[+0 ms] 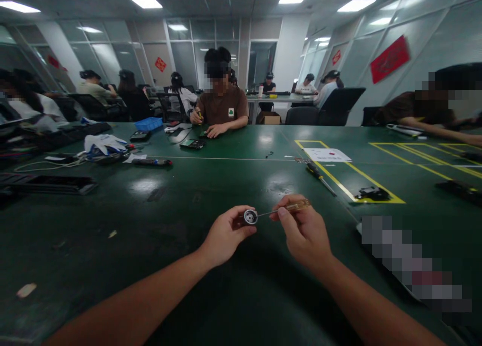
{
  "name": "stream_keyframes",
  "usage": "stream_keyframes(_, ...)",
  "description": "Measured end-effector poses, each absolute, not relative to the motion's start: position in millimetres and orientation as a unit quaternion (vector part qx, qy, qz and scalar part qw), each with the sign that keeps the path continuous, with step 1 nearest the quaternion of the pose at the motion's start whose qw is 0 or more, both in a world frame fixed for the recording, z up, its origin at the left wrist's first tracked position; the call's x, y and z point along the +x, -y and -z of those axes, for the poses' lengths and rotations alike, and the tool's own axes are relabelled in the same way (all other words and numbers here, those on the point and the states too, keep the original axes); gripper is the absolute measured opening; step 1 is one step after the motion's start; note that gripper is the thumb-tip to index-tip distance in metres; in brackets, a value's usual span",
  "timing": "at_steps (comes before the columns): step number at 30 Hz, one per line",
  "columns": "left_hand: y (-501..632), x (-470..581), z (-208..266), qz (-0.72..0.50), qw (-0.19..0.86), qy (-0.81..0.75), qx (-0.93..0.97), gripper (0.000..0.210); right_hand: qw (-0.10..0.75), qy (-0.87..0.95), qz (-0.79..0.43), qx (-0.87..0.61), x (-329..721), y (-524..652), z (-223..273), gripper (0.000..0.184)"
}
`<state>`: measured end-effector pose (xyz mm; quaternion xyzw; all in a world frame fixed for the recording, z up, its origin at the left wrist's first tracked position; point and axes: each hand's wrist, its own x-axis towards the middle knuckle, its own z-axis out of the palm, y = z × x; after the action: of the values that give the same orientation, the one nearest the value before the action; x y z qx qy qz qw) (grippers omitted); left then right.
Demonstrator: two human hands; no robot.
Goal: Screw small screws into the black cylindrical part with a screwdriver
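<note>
Between the thumb and fingers of my left hand is a small round metal part, its open face with holes turned toward me. My right hand grips a screwdriver by its clear amber handle. Its thin shaft runs left to the rim of the round part; whether the tip touches it or sits inside, I cannot tell. Both hands are held above the green table, close together in front of me.
A yellow-black screwdriver and black part lie by yellow tape at right. A blurred-out object is nearer. White gloves, a blue tray and a dark frame are left. A person works opposite.
</note>
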<state>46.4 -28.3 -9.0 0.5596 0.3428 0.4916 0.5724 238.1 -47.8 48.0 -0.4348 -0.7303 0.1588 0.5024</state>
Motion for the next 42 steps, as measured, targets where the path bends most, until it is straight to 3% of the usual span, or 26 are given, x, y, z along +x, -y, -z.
stream_keyframes(42,36.0,38.6,6.0,-0.472,0.584,-0.344,0.563,0.041,0.432,0.798,-0.07,-0.413,234.9,52.6,-54.7,0.01)
